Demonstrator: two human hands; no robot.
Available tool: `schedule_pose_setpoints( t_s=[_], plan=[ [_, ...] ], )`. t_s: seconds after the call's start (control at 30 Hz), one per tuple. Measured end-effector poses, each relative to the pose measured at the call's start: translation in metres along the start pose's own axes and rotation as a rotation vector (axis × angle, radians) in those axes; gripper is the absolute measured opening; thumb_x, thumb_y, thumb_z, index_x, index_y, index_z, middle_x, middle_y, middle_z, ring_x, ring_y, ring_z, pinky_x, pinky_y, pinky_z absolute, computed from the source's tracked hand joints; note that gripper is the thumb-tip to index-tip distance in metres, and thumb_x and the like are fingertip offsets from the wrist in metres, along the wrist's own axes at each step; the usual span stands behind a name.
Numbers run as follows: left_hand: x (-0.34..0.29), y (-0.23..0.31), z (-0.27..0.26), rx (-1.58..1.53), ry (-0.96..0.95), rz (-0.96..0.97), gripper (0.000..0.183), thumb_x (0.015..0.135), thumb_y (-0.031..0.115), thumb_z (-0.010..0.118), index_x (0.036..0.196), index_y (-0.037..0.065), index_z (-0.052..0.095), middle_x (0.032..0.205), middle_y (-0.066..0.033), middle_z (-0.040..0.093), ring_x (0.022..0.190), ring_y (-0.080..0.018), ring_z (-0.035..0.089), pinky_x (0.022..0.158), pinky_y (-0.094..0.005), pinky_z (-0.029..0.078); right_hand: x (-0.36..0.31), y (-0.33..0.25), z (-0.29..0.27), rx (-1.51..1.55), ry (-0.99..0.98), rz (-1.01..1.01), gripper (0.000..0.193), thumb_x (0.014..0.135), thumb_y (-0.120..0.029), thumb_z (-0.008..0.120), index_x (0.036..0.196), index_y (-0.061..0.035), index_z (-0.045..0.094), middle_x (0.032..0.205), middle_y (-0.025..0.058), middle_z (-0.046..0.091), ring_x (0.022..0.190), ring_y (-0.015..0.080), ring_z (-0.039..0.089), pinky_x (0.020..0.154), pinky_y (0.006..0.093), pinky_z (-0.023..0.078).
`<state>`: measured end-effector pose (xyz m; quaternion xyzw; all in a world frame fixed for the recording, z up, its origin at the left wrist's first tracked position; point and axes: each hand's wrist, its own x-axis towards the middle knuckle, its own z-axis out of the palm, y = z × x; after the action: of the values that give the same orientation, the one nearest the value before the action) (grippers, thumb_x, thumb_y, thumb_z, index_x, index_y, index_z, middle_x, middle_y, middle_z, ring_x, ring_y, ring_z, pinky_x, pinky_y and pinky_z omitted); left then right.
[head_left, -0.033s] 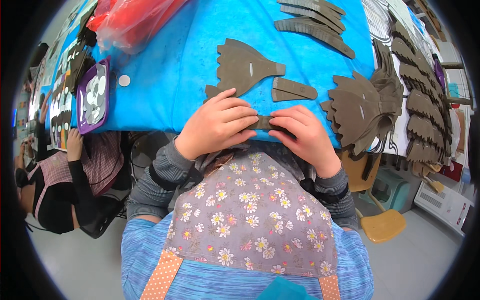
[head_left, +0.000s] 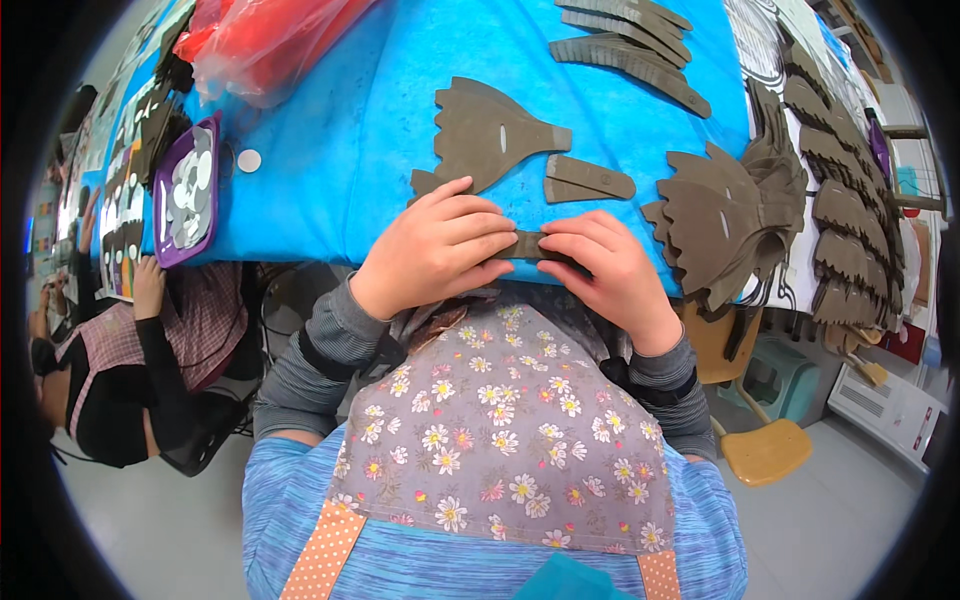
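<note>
At the table's near edge, my left hand [head_left: 435, 252] and my right hand [head_left: 612, 268] face each other. Between them is a flat grey-brown piece [head_left: 526, 245], a short strip of it showing. The fingers and thumbs of both hands are closed on it and cover its ends. Just beyond my left hand lies a fan-shaped piece [head_left: 480, 135] of the same material, with a scalloped edge and a small slit. A tapered strip [head_left: 588, 180] with a rounded end rests beyond my right hand.
A stack of scalloped pieces [head_left: 715, 220] is at the right, with more rows [head_left: 845, 205] farther right. Tapered strips [head_left: 630, 60] lie at the back. To the left are a purple tray [head_left: 160, 200] of pale discs, a red plastic bag [head_left: 270, 45] and a co-worker's hand [head_left: 149, 288].
</note>
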<state>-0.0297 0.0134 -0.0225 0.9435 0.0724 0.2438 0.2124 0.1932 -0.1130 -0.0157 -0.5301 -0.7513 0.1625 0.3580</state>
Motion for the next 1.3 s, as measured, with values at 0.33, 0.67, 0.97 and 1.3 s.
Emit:
schedule_pose_setpoints(
  t_s=[0.33, 0.67, 0.97, 1.3],
  plan=[
    [0.001, 0.001, 0.001, 0.004, 0.006, -0.013, 0.030, 0.080, 0.020, 0.081, 0.107, 0.009, 0.074, 0.107, -0.0035, 0.071, 0.105, -0.0226, 0.067, 0.105, -0.0497, 0.048, 0.001, -0.002, 0.003, -0.066, 0.027, -0.013, 0.025, 0.078, -0.010, 0.080, 0.098, -0.0029, 0.068, 0.103, 0.0091, 0.070, 0.093, 0.0289, 0.065, 0.081, 0.0400, 0.053],
    [0.000, 0.000, 0.002, 0.015, 0.011, -0.011, 0.031, 0.081, 0.022, 0.080, 0.109, 0.011, 0.073, 0.106, -0.0031, 0.071, 0.104, -0.0221, 0.067, 0.104, -0.0491, 0.049, -0.001, -0.001, 0.006, -0.098, 0.024, -0.034, 0.025, 0.077, -0.010, 0.080, 0.098, -0.0027, 0.068, 0.104, 0.0080, 0.068, 0.094, 0.0279, 0.064, 0.082, 0.0401, 0.052],
    [0.001, 0.019, 0.001, 0.170, -0.212, -0.085, 0.055, 0.082, 0.039, 0.076, 0.133, 0.021, 0.065, 0.119, -0.0035, 0.058, 0.123, -0.0265, 0.054, 0.110, -0.0550, 0.042, -0.004, -0.001, 0.005, 0.039, 0.092, 0.040, 0.020, 0.077, -0.006, 0.079, 0.095, -0.0030, 0.071, 0.107, 0.0101, 0.068, 0.100, 0.0319, 0.062, 0.087, 0.0409, 0.051],
    [0.010, 0.011, -0.018, 0.007, -0.171, -0.138, 0.047, 0.083, 0.027, 0.078, 0.127, 0.017, 0.067, 0.116, -0.0096, 0.063, 0.116, -0.0321, 0.059, 0.106, -0.0547, 0.042, -0.010, 0.002, -0.001, 0.050, 0.305, 0.032, 0.013, 0.078, -0.002, 0.076, 0.090, -0.0044, 0.070, 0.108, 0.0089, 0.070, 0.100, 0.0304, 0.062, 0.086, 0.0395, 0.050]
  ],
)
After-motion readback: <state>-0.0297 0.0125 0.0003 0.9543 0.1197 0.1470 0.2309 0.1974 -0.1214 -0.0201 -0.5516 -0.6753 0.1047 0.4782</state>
